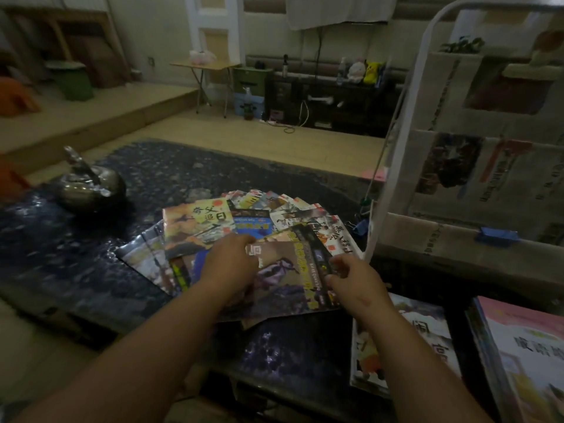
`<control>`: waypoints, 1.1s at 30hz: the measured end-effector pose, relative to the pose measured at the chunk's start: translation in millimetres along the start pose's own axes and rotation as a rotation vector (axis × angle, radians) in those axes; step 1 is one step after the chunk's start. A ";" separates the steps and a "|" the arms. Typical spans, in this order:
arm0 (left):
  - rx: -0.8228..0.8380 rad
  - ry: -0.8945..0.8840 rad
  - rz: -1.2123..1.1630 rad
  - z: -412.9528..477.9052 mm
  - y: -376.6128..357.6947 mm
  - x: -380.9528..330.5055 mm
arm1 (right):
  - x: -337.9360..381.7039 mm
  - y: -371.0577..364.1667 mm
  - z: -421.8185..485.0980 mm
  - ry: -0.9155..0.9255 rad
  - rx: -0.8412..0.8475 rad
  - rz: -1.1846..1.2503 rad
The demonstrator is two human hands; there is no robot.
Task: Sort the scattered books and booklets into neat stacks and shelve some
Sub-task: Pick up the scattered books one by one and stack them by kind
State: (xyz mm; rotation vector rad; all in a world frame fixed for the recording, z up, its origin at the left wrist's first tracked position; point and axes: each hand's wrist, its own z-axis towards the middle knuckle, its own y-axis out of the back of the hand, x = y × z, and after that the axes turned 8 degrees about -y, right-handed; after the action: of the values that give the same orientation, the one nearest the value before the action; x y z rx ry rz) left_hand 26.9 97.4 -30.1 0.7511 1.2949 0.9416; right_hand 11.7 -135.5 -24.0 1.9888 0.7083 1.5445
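Lying under left grip [232, 260]: fanned booklets [198, 222]

The tan booklet [198, 222] at the far left of the fanned pile reads 夸父追日 in black characters, the white booklet [406, 340] lying nearer and to its right shows 闹 and 宫, and all other print is too blurred to read.

The dark marbled bench [183, 172] carries a fanned, overlapping spread of booklets [198, 221] and, well apart at left, a metal ornament [91, 184].
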 end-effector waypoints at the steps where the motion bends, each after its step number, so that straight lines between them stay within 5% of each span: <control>1: -0.010 0.013 0.018 2.0 2.6 9.1 | 5.5 -5.7 0.0 0.021 0.014 -0.007; 8: -0.075 0.136 0.047 6.0 7.3 66.7 | 34.9 -37.6 4.3 0.079 0.097 -0.087; 18: 0.111 0.181 0.256 23.0 12.4 113.5 | 58.7 -67.7 13.1 0.124 0.121 -0.071; 27: -0.019 0.082 0.592 19.3 17.7 112.2 | 61.9 -77.4 10.6 0.122 0.139 -0.031; 33: -0.095 0.105 0.391 17.5 11.0 108.2 | 62.6 -73.6 9.9 0.118 0.108 -0.035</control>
State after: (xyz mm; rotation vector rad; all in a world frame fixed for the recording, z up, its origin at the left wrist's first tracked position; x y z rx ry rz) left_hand 44.7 199.9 -66.3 0.9086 1.2048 1.3630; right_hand 28.2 -40.2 -32.2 1.9630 0.8869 1.6450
